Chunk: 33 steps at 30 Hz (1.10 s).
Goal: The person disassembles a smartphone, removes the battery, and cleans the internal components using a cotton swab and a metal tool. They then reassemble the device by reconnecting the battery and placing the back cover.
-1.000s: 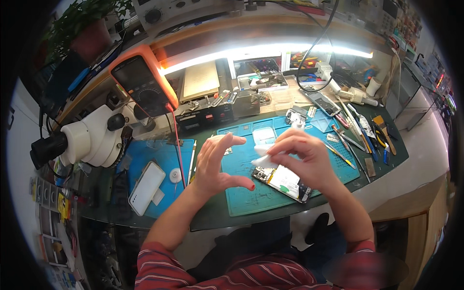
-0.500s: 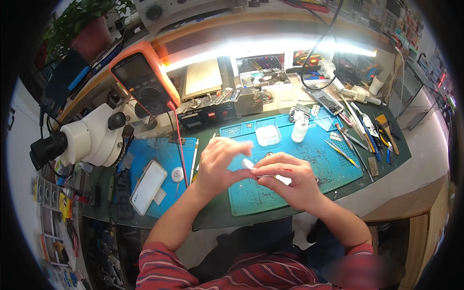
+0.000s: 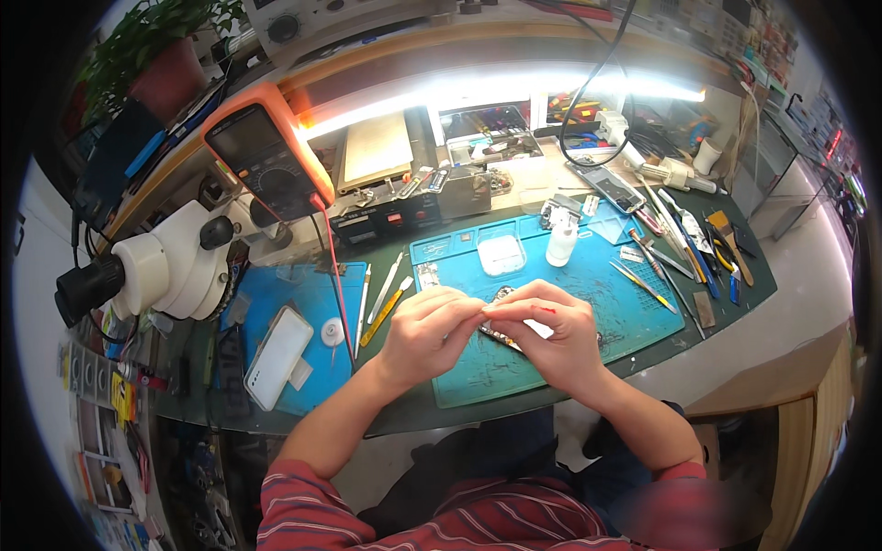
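My left hand [image 3: 424,332] and my right hand [image 3: 554,338] meet at their fingertips over the blue work mat [image 3: 459,386]. Both are closed in a pinch. A white wad [image 3: 540,328], perhaps tissue or cotton, shows between the thumb and fingers of my right hand. Whatever the left fingertips pinch is too small or hidden to name. Beneath the hands lies an opened phone [image 3: 499,338] with its inner parts exposed, mostly covered by my fingers. Just beyond them stand a white bottle [image 3: 561,246] and a shallow white-lidded box [image 3: 503,255].
A microscope [image 3: 170,262] and an orange multimeter [image 3: 266,151] stand at the left. A pale phone back cover [image 3: 279,358] lies on the left mat. Tweezers [image 3: 643,283], pliers [image 3: 726,255] and other hand tools lie at the right. A yellow-handled tool [image 3: 386,312] is beside my left hand.
My left hand's raised, spread fingers have come down and closed at the right fingertips. The white piece seen between the hands is now mostly hidden there. More of the opened phone shows.
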Available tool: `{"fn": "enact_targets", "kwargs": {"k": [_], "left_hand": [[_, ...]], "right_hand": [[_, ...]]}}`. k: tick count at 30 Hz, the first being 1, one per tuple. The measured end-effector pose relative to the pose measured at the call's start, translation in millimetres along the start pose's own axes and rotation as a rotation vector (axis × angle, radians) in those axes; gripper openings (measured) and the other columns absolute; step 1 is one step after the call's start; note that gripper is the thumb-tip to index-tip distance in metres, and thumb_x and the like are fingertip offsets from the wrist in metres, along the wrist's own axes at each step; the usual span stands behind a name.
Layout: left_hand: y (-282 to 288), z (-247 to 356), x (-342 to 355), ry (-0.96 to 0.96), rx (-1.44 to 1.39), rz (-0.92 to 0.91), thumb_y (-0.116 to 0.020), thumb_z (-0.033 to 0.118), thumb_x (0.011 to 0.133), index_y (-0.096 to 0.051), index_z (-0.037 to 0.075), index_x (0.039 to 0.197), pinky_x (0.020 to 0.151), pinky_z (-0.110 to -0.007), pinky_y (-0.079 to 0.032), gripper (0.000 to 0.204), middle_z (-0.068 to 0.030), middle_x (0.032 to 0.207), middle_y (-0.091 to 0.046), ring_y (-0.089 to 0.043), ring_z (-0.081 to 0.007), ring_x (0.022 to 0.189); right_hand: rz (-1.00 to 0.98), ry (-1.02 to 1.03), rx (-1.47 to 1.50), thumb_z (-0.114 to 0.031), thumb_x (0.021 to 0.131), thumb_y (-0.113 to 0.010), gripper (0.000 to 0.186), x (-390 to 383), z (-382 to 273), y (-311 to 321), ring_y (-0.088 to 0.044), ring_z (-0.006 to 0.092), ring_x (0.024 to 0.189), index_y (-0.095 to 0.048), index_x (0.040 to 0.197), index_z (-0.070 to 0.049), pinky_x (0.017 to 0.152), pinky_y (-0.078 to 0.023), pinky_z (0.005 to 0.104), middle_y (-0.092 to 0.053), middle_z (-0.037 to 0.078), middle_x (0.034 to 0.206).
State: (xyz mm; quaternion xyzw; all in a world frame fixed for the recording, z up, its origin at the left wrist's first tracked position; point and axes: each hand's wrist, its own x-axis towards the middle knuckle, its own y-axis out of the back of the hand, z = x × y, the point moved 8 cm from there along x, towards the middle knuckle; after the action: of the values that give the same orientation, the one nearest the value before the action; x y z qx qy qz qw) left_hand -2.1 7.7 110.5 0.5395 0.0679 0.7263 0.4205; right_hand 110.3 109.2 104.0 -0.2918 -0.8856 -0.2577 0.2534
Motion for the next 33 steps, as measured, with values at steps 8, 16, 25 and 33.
{"fn": "enact_targets", "kwargs": {"k": [8,16,25,33], "left_hand": [[-10,-13,-1,0.247,-0.254,-0.014,-0.071,-0.003,0.088,-0.066,-0.003,0.11,0.076,-0.032,-0.057,0.022,-0.0146,0.098,-0.072,-0.072,-0.023,0.088],[-2,-49,-18,0.551,-0.563,0.212,-0.068,0.0,0.093,-0.071,-0.001,0.109,0.076,-0.028,-0.058,0.016,-0.0105,0.092,-0.073,-0.071,-0.0158,0.086],[-4,15,1,-0.071,0.148,0.074,-0.075,0.002,0.08,-0.074,0.005,0.107,0.09,-0.041,-0.056,0.027,-0.0078,0.103,-0.075,-0.072,-0.0259,0.097],[-13,15,-3,-0.122,0.109,-0.028,-0.076,0.004,0.078,-0.074,0.004,0.105,0.093,-0.042,-0.056,0.027,-0.0086,0.1,-0.075,-0.073,-0.0237,0.092]], "right_hand": [[0.104,0.052,-0.076,-0.003,0.084,-0.075,0.018,7,-4,8,-0.068,0.0217,0.086,-0.076,0.101,-0.009,0.073,-0.056,0.0312,-0.07,0.009,0.098],[-0.015,-0.055,-0.226,0.0,0.084,-0.067,0.026,7,2,-7,-0.065,0.0289,0.098,-0.068,0.11,-0.005,0.083,-0.054,0.037,-0.066,0.011,0.104],[-0.161,-0.043,-0.36,0.003,0.072,-0.058,0.026,-3,14,-37,-0.063,0.04,0.098,-0.063,0.097,0.005,0.087,-0.052,0.0453,-0.063,0.023,0.104],[-0.41,-0.546,0.703,0.0,0.079,-0.053,0.043,-29,25,-58,-0.057,0.0207,0.12,-0.06,0.122,0.003,0.104,-0.046,0.038,-0.06,0.012,0.123]]}}
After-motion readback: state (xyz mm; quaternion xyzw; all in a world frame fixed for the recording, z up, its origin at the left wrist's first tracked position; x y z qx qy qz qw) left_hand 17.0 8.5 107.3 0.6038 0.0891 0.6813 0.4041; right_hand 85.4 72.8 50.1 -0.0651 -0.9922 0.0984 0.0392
